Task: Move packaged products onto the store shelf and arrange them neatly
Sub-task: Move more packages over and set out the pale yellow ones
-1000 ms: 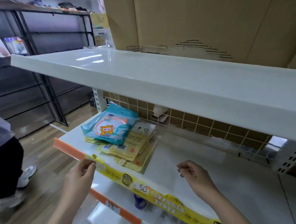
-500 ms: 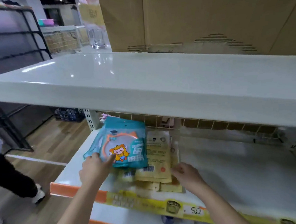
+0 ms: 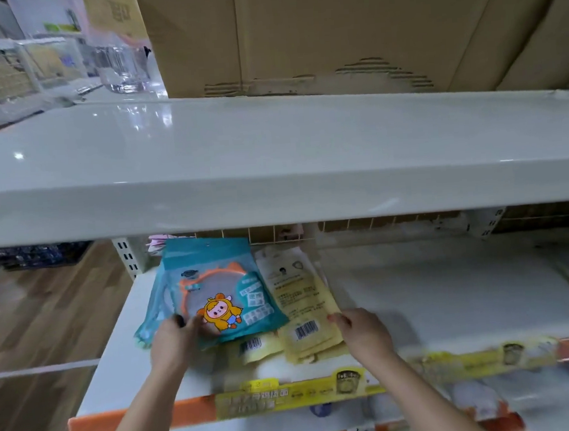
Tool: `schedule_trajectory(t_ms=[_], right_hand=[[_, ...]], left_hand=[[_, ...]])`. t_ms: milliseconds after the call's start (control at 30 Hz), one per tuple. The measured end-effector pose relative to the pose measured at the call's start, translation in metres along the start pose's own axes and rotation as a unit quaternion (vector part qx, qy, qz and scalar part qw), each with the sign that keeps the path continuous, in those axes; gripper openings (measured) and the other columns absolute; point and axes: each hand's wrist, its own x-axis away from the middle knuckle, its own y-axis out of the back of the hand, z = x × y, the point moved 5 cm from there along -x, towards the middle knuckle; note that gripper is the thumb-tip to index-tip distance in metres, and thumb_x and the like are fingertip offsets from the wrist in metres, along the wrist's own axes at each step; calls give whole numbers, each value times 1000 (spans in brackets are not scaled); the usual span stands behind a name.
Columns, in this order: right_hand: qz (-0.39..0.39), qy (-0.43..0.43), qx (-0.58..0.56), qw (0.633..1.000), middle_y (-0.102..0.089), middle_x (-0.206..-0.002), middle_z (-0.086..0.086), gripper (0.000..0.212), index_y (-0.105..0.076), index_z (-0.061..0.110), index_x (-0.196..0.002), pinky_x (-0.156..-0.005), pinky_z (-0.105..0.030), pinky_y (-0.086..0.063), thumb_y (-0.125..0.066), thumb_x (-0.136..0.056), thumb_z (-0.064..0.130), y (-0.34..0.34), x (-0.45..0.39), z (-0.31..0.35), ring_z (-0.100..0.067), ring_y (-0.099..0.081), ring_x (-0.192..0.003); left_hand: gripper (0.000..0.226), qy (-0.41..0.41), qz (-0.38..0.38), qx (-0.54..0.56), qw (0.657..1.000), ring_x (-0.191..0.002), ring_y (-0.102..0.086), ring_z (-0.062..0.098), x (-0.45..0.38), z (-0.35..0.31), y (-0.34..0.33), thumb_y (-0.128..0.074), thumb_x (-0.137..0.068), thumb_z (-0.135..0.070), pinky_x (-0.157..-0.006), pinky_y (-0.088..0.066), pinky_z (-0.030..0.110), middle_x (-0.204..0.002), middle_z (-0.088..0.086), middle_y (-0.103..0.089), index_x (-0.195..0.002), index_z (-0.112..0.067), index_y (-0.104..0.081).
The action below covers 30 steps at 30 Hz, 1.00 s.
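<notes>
On the middle shelf (image 3: 448, 298), the left hand (image 3: 173, 347) gripped the teal packet (image 3: 221, 286) at its seven-o'clock corner. The right hand (image 3: 363, 333), fingers curled, pinched the yellow packets (image 3: 301, 301) at their three-o'clock edge; bare shelf stretched toward three o'clock.

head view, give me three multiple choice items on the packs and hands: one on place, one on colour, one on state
1. Where does the teal pack lie?
A. on the top shelf
B. partly over the yellow packs
C. on the floor

2. What colour is the shelf's edge strip at its left end?
A. orange
B. green
C. black

3. What is the left hand doing?
A. hanging idle
B. holding the teal pack's lower edge
C. lifting a box

Answers: 1 B, its lower right corner covers the yellow packs. 2 A, the strip shows orange beside the yellow label. 3 B, its fingers lie on the pack's lower edge, while the right hand touches the yellow packs.
</notes>
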Motion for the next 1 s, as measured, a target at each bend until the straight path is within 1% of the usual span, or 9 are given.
schedule_trajectory(t_ms=[100, 233, 300, 400, 533, 633, 700, 867, 1000], right_hand=[[-111, 9, -42, 993, -71, -104, 6, 34, -69, 21, -102, -78, -29, -46, -36, -102, 26, 12, 5, -9, -18, -65, -96], [-326, 10, -175, 929, -67, -76, -14, 25, -61, 5, -91, -61, -35, -47, -41, -100, 15, 49, 22, -8, -33, -64, -69], [-365, 53, -216, 904, -61, -68, -2, 25, -60, 11, -96, -51, -22, -43, -39, -101, 23, 61, 34, 1, -16, -59, -58], [-305, 150, -199, 919, -66, -77, 5, 46, -61, 28, -111, -52, -24, -47, -28, -95, 55, 58, 42, 19, -7, -62, -63], [-93, 229, -74, 966, -71, -91, 6, 34, -69, 30, -100, -72, -29, -51, -43, -92, 50, 20, 42, 33, -11, -65, -82], [43, 208, -53, 976, -71, -98, 6, 52, -71, 27, -97, -81, -30, -50, -41, -82, 67, -6, 48, 32, -9, -62, -89], [39, 178, -15, 983, -68, -106, 10, 58, -68, 29, -105, -86, -30, -49, -42, -80, 74, -12, 43, 25, -7, -59, -96], [8, 102, 60, 993, -43, -140, 6, 89, -35, 27, -140, -103, -31, -37, -60, -68, 72, -20, 28, 15, -18, -38, -128], [20, 30, 111, 993, -33, -148, -3, 106, -18, 20, -148, -105, -36, -33, -67, -66, 67, -29, 20, 13, -26, -33, -133]], left_hand=[[27, -26, 1, 104, 994, -63, -47, 27, 12, -1, 4, -58, -93, -15, -56, -33, 35, -69, 15, -55, -74, 4, -53], [13, -36, 20, 254, 966, -71, -56, 19, 36, -8, 18, -51, -95, -6, -60, -42, 28, -80, 10, -62, -84, -3, -57], [12, -36, 23, 289, 956, -76, -60, 24, 39, -7, 22, -49, -95, -4, -66, -48, 32, -82, 12, -64, -88, -2, -58], [9, -19, 26, 305, 952, -79, -58, 29, 40, -1, 19, -51, -94, -5, -71, -49, 38, -83, 15, -62, -87, -1, -54], [15, 18, 30, 326, 945, -81, -55, 28, 45, 1, 11, -54, -92, -5, -72, -49, 43, -89, 17, -55, -84, -11, -44], [17, 36, 36, 344, 937, -84, -60, 30, 52, 1, 7, -56, -93, -8, -80, -51, 46, -99, 16, -57, -105, -13, -46], [27, 32, 42, 349, 936, -89, -61, 30, 57, 1, 8, -54, -94, -9, -82, -53, 44, -102, 12, -58, -118, -16, -45], [22, 17, 45, 316, 948, -86, -64, 30, 64, 1, 10, -45, -93, -5, -78, -55, 45, -95, 9, -66, -91, -24, -56], [16, 38, 26, 312, 949, -81, -63, 28, 69, 6, 15, -41, -96, -11, -67, -53, 38, -91, 6, -62, -108, -19, -48]])
